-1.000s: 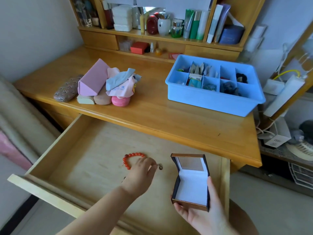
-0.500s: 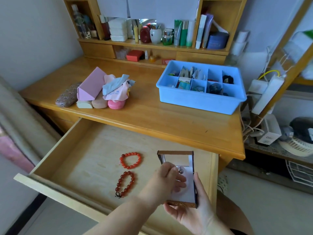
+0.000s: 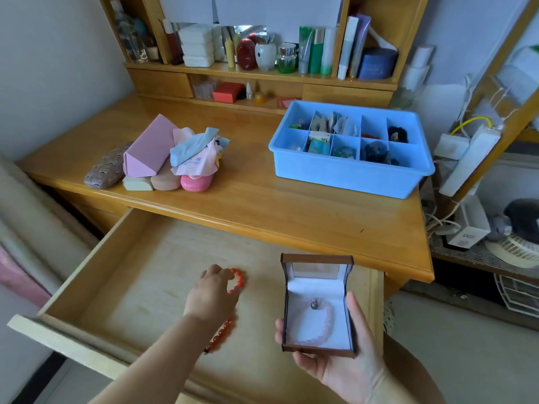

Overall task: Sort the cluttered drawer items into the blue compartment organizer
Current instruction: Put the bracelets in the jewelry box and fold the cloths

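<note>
My right hand (image 3: 347, 365) holds the open jewelry box (image 3: 318, 306) with a pink bracelet (image 3: 313, 325) inside; my left hand (image 3: 214, 293) is down on the bright red bead bracelet (image 3: 239, 279) in the drawer (image 3: 122, 275) — fingers curled at it, real grip unclear. Blue organizer (image 3: 350, 170) on the desk already holds items in several compartments — left, by my read: this bracelet, the darker bead bracelet (image 3: 223, 335) under my wrist, the box.

Two bare forearms, no sleeves, watch or rings, end in the left hand (image 3: 211, 295) and right hand (image 3: 341, 365).
</note>
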Available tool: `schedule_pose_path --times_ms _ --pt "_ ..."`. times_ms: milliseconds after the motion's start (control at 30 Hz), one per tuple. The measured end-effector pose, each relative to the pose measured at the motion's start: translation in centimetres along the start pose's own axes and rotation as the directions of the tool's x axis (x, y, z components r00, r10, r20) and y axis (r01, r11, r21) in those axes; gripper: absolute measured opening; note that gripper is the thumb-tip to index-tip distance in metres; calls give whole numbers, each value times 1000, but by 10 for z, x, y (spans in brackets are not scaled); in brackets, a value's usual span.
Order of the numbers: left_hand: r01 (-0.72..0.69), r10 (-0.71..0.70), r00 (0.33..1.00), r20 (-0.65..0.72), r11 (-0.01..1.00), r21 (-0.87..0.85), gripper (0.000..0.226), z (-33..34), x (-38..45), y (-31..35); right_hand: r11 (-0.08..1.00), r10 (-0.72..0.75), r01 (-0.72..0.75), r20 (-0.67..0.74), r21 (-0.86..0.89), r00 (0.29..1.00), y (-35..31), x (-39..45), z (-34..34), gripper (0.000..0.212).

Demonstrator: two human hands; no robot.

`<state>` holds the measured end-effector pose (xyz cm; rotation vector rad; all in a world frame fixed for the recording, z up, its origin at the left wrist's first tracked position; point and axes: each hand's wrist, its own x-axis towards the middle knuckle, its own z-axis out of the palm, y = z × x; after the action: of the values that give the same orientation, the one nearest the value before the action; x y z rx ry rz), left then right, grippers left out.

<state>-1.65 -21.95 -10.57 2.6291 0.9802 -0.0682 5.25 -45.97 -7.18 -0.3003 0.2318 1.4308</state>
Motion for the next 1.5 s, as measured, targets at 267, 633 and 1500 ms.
schedule_pose_path --times_ms 267,633,1500 --pt "-9 8 999 45 999 35 26 19 28 -25 990 -129 124 -65 -70 990 -7 19 15 92" --pt "206 166 963 213 56 -977 46 -76 -59 78 945 -262 213 -185 -248 947 10 30 10 70" --pt "-189 51 974 -219 714 -674 15 -65 3 105 546 -664 123 -338 -829 667 -76 26 73 34"
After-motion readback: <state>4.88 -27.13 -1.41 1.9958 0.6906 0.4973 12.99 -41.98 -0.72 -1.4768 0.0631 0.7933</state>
